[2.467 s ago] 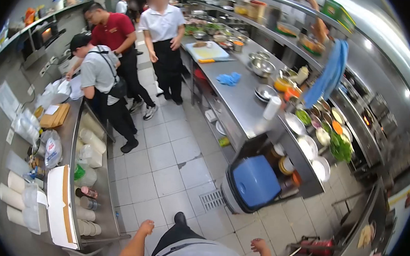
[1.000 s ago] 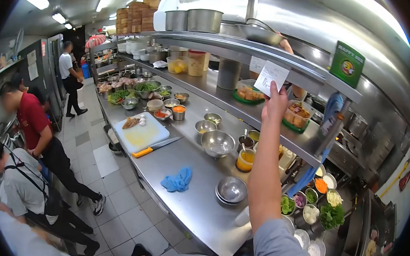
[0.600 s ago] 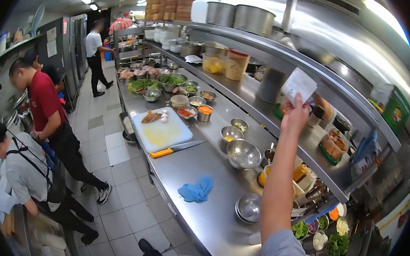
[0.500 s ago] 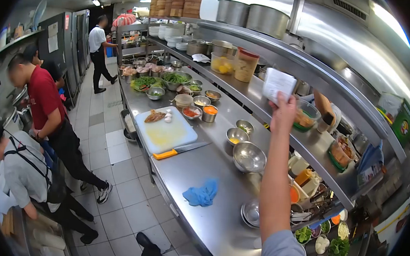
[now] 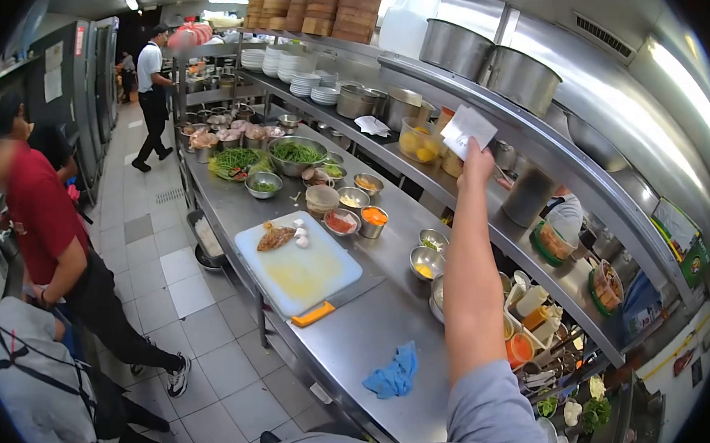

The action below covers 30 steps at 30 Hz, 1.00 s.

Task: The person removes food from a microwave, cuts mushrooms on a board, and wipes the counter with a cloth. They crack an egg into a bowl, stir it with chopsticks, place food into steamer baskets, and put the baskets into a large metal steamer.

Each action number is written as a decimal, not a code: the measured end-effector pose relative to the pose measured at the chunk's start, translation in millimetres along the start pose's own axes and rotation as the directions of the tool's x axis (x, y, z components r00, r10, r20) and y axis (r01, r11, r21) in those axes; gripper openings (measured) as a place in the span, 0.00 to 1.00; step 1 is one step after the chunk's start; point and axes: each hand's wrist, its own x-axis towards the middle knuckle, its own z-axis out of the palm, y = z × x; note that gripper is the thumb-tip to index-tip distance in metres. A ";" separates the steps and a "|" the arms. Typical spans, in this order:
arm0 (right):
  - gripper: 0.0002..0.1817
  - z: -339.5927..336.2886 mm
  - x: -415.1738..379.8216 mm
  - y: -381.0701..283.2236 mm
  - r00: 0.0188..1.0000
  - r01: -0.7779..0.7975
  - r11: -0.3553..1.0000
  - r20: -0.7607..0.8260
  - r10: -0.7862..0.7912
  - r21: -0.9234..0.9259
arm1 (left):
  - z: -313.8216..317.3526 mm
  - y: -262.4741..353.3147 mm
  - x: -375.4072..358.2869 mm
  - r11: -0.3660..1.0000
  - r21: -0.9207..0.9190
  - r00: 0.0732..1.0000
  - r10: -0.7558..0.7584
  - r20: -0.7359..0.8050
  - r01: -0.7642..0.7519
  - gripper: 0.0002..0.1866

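My right hand (image 5: 478, 161) is raised in front of the shelf (image 5: 495, 200), its fingers closed on a white paper slip (image 5: 467, 130) with faint print. My left hand is out of view. Below, a white cutting board (image 5: 337, 271) lies on the steel counter (image 5: 346, 344), bearing a brown piece of food (image 5: 276, 236) and small white round pieces (image 5: 301, 235). A knife (image 5: 313, 313) with an orange handle lies along the board's near edge. Nearer to me is a crumpled blue cloth (image 5: 394, 372).
Metal bowls of greens (image 5: 298, 153) and chopped ingredients stand along the counter. Plates (image 5: 277, 61), pots and plastic tubs fill the shelf, with bamboo steamers (image 5: 355, 9) above. A person in a red shirt (image 5: 43, 208) and others stand in the aisle at left.
My right hand still grips the slip, now a little further left and nearer the shelf tubs. The view has shifted, and the person in white at the back has turned or stepped.
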 end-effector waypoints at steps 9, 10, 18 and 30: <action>0.14 19.5 16.5 -11.4 0.959 0.234 0.963 -0.196 -0.205 0.136 | 6.2 120.7 112.6 0.988 0.135 0.997 0.081 0.010 -0.081 0.14; 0.13 18.9 13.9 -14.1 0.949 0.272 0.937 -0.225 -0.223 0.217 | 8.9 127.5 118.5 0.988 0.138 0.998 0.068 -0.001 -0.068 0.14; 0.23 -31.1 -12.3 0.8 0.951 0.300 0.883 -0.035 -0.308 0.362 | 3.7 199.2 185.1 0.922 0.376 0.989 0.038 0.141 -0.089 0.12; 0.31 162.5 -178.2 63.0 0.031 0.161 0.913 0.927 0.374 -0.374 | 226.2 672.5 195.2 0.577 0.048 0.573 0.794 0.202 -0.816 0.16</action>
